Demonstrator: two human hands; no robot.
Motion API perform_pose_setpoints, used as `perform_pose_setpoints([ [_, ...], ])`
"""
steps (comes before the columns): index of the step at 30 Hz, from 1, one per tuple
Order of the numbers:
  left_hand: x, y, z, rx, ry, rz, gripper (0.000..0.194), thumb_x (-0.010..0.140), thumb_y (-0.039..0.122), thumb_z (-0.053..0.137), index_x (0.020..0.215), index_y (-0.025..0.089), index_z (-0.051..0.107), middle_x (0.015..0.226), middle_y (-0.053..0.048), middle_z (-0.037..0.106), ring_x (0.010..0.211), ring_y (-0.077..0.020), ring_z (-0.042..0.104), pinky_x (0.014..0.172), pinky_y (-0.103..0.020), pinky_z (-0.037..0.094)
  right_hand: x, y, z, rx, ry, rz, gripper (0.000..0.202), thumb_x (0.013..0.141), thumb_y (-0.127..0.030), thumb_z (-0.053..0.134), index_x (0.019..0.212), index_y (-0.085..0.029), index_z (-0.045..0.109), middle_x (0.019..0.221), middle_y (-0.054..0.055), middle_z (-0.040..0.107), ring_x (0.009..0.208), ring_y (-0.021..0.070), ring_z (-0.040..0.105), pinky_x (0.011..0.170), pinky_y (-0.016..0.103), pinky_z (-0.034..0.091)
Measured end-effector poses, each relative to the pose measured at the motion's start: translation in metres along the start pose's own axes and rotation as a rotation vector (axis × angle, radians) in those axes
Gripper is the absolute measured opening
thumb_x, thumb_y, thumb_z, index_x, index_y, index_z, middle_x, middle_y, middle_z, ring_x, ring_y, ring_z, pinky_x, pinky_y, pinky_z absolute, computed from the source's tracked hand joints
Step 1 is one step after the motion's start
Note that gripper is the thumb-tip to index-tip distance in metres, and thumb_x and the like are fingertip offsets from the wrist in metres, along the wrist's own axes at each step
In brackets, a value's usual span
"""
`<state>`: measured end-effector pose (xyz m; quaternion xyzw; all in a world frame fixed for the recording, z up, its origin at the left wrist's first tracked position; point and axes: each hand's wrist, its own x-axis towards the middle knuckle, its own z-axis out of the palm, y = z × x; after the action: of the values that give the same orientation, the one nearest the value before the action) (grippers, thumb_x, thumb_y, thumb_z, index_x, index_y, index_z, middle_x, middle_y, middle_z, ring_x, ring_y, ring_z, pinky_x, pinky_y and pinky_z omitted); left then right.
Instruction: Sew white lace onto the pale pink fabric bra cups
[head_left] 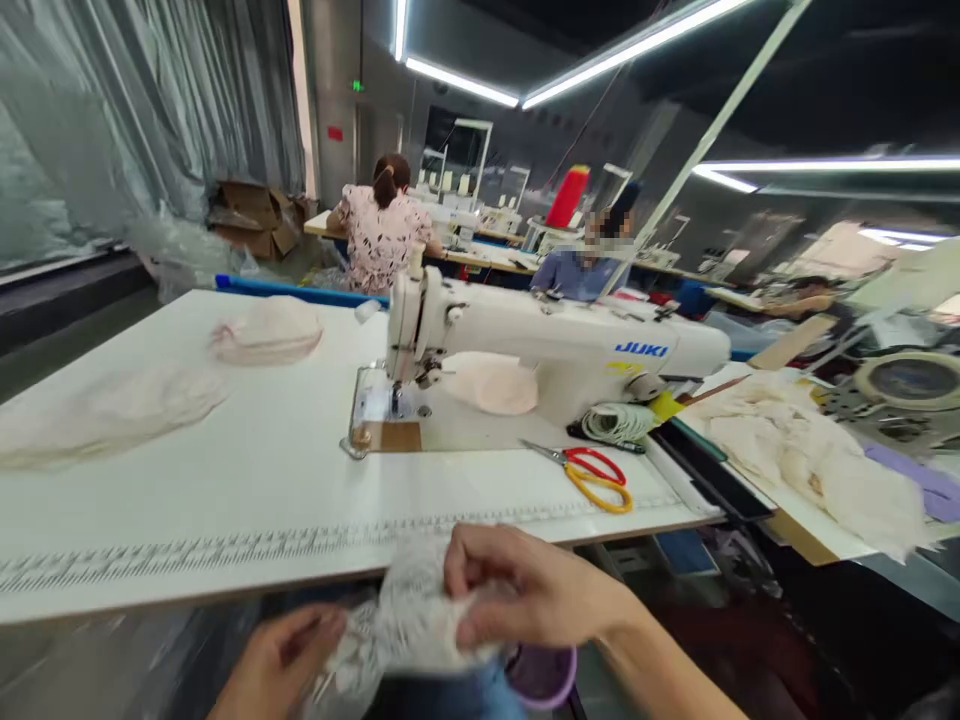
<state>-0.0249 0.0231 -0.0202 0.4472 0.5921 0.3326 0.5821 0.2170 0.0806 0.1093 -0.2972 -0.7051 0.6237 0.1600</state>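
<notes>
A piece of white lace fabric [409,610] is stretched between my two hands at the table's front edge. My right hand [529,590] pinches its right end between thumb and curled fingers. At its left end, lower down and slightly blurred, my left hand [289,650] has its fingers closed on the lace. Beyond them stands a white JUKI sewing machine [540,335], with a pale fabric piece [502,385] lying under its arm. Scissors with one red and one yellow handle [592,475] rest on the table in front of the machine.
Pale fabric pieces lie on the left of the white table [277,480]. A printed ruler strip [225,545] runs along its front. Coiled cord [619,422] sits by the machine's base. Cream fabric [810,450] is heaped at right. A purple bin [544,675] is below. Co-workers sit beyond.
</notes>
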Motion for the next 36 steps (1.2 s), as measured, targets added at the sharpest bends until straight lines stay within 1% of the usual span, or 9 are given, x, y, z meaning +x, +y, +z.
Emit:
perform_pose_setpoints([
  [3,-0.007,0.009,0.007,-0.183,-0.036,-0.035,0.047,0.063,0.059,0.070,0.077,0.014,0.069,0.071,-0.002,0.069,0.071,-0.0194,0.061,0.064,-0.024,0.045,-0.004,0.003,0.028,0.065,-0.306,-0.041,0.019,0.082,-0.032,0.059,0.087,-0.014,0.055,0.074,0.001,0.055,0.061,0.0078,0.048,0.055,0.016,0.038],
  [4,-0.009,0.013,0.010,-0.211,-0.094,-0.055,0.049,0.061,0.060,0.071,0.078,0.013,0.069,0.069,-0.002,0.068,0.069,-0.0183,0.059,0.063,-0.023,0.044,-0.002,0.009,0.036,0.024,-0.297,-0.027,0.017,0.082,-0.028,0.058,0.091,-0.014,0.056,0.073,0.000,0.056,0.060,0.0081,0.049,0.055,0.016,0.037],
  [7,-0.025,0.026,0.018,-0.267,-0.195,-0.116,0.051,0.064,0.059,0.069,0.086,0.013,0.071,0.073,-0.003,0.069,0.070,-0.0169,0.057,0.062,-0.022,0.042,0.010,0.034,0.057,-0.238,-0.056,0.077,0.018,0.079,-0.020,0.062,0.097,-0.019,0.057,0.066,-0.004,0.054,0.060,0.0087,0.048,0.056,0.017,0.035],
  [9,-0.038,0.030,0.020,-0.298,-0.234,-0.159,0.053,0.066,0.059,0.067,0.093,0.013,0.071,0.077,-0.004,0.069,0.072,-0.0168,0.056,0.064,-0.022,0.042,0.016,0.048,0.065,-0.333,0.028,0.114,0.018,0.079,-0.021,0.064,0.096,-0.020,0.058,0.065,-0.005,0.052,0.060,0.0084,0.046,0.056,0.017,0.033],
  [14,-0.053,0.024,0.013,-0.347,-0.241,-0.268,0.059,0.062,0.059,0.070,0.099,0.014,0.070,0.079,-0.004,0.070,0.075,-0.0189,0.057,0.071,-0.026,0.043,0.020,0.057,0.072,-0.260,-0.004,0.070,0.009,0.082,-0.024,0.062,0.086,-0.018,0.058,0.061,-0.006,0.049,0.054,0.0064,0.041,0.053,0.016,0.031],
  [20,-0.053,0.013,0.011,-0.408,-0.266,-0.278,0.050,0.067,0.050,0.071,0.104,0.016,0.069,0.085,-0.005,0.071,0.082,-0.0207,0.061,0.079,-0.029,0.045,0.020,0.060,0.076,0.197,-0.136,0.001,0.022,0.078,-0.033,0.062,0.082,-0.017,0.048,0.068,-0.003,0.051,0.058,0.0075,0.044,0.054,0.018,0.035],
  [26,-0.061,0.016,0.011,-0.387,-0.301,-0.326,0.055,0.068,0.056,0.068,0.106,0.017,0.068,0.095,-0.007,0.071,0.091,-0.0246,0.061,0.083,-0.032,0.046,0.020,0.067,0.078,-0.318,0.020,0.065,0.019,0.080,-0.019,0.059,0.095,-0.022,0.047,0.063,-0.008,0.044,0.058,0.0085,0.041,0.059,0.019,0.031],
  [32,-0.065,0.015,0.009,-0.382,-0.150,-0.404,0.057,0.064,0.059,0.070,0.103,0.017,0.069,0.094,-0.009,0.070,0.092,-0.0281,0.061,0.082,-0.036,0.047,0.022,0.068,0.079,-0.370,0.051,0.050,0.018,0.080,-0.021,0.057,0.094,-0.022,0.045,0.063,-0.008,0.044,0.057,0.0094,0.040,0.058,0.020,0.029],
  [36,-0.058,0.007,0.015,-0.305,-0.284,-0.224,0.050,0.071,0.055,0.067,0.102,0.016,0.068,0.080,-0.005,0.068,0.078,-0.0203,0.059,0.072,-0.028,0.045,0.023,0.077,0.084,-0.315,0.062,0.022,0.017,0.082,-0.021,0.056,0.094,-0.022,0.045,0.060,-0.009,0.042,0.054,0.0084,0.039,0.058,0.020,0.029],
])
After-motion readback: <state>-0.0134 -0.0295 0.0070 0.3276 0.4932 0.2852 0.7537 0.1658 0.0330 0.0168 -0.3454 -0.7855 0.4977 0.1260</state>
